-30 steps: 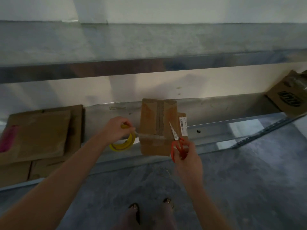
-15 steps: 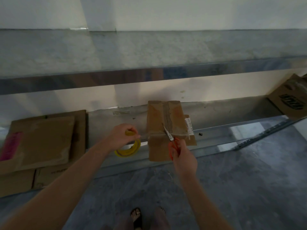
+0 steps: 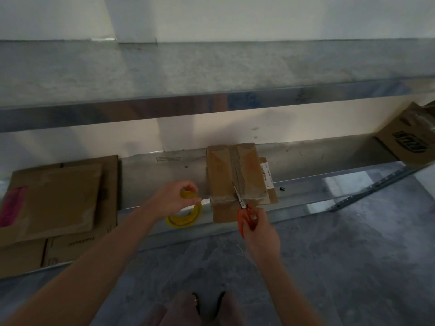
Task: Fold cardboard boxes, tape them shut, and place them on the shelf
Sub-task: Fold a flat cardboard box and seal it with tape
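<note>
Scissors with orange handles and short steel blades [image 3: 243,211] are grasped in the right hand [image 3: 261,231], the blades lying over the near top edge of the small brown cardboard box [image 3: 226,175]. That box stands at the front edge of the lower metal shelf [image 3: 317,184], its flaps closed with a seam down the top. The left hand [image 3: 174,196] is clenched round the yellow roll of clear tape [image 3: 184,217], just left of the box. A strip seems to run from roll to box, though the dim light makes it hard to be sure.

The box looks light and hollow: stiff along edges and corners, giving in the middle of each panel, slick wherever tape covers it. It is probably best taken with both hands on opposite side walls near the corners, not by the loose labelled flap [image 3: 267,175] on its right. Flattened brown cardboard sheets [image 3: 58,198] lie stacked on the shelf to the left.
</note>
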The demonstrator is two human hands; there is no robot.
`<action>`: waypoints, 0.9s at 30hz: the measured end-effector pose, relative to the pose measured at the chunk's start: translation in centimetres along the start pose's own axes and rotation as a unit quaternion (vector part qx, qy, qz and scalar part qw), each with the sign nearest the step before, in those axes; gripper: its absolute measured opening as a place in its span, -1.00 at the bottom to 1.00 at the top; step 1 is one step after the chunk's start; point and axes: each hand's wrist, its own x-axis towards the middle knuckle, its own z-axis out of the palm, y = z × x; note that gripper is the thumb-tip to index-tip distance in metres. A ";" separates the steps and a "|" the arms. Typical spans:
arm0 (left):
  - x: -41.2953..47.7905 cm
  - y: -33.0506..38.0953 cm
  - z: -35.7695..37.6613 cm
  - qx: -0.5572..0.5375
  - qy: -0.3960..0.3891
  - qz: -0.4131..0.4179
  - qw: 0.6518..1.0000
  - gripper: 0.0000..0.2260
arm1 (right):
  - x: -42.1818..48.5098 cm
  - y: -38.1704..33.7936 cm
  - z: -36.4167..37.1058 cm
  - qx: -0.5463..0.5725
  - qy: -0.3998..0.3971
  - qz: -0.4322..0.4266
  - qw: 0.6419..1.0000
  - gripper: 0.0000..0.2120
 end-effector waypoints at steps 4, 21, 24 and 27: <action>-0.7 -0.2 0.3 0.006 0.007 0.002 1.000 -0.81 | -1.0 -0.1 0.1 0.012 -0.018 0.002 1.000 -0.73; -1.7 -0.7 0.4 0.026 0.008 0.009 1.000 -0.69 | -7.6 -1.8 4.7 0.249 -0.212 0.130 0.936 -0.74; -1.7 -0.6 0.4 0.045 0.004 0.009 0.999 -0.72 | -7.0 -2.6 4.6 0.305 -0.223 0.158 0.912 -0.72; -1.8 -0.5 0.3 0.055 0.009 0.019 0.998 -0.75 | -6.6 -3.4 4.2 0.317 -0.239 0.161 0.904 -0.75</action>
